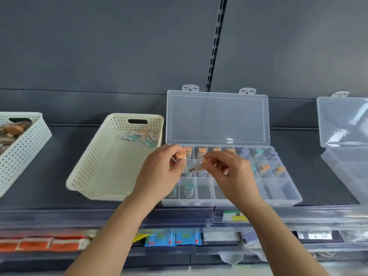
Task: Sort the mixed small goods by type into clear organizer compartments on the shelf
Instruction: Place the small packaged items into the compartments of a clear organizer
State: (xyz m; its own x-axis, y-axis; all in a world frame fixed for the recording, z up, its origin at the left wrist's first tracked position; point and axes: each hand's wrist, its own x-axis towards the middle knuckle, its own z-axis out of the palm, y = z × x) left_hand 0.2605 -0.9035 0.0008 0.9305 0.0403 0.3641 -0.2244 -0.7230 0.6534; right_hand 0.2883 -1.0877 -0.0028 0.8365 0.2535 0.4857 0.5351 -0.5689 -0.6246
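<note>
Nearest the camera, on the lower shelf, orange packets (39, 244) are seen at left and blue packets (171, 239) at centre, behind a clear front strip.

Both forearms are raised over the shelf edge.

- Left hand (159, 176): fingers curled, an orange-capped vial (181, 155) gripped at the fingertips.
- Right hand (233, 172): thumb and forefinger pinched on a small blurred piece (196, 167); what it is cannot be told.
- The two hands are held close together above the left part of the clear organizer (278, 196).

Organizer contents:
- Front row: a teal-capped vial (188, 189) lies at left; compartments to its right are partly hidden by the right hand.
- Middle row, right: two orange-capped vials (264, 167).
- Back row: orange caps at left, a purple cap (245, 151) and a teal cap (258, 151) at right.

The lid (217, 118) is stood open against the grey back panel (119, 56).

Just left of the organizer a cream basket (95, 170) is set, with a few loose packets (139, 137) in its far right corner. A second perforated basket (23, 144), filled with brownish goods, is noted at far left; another clear box (342, 124) at far right.
</note>
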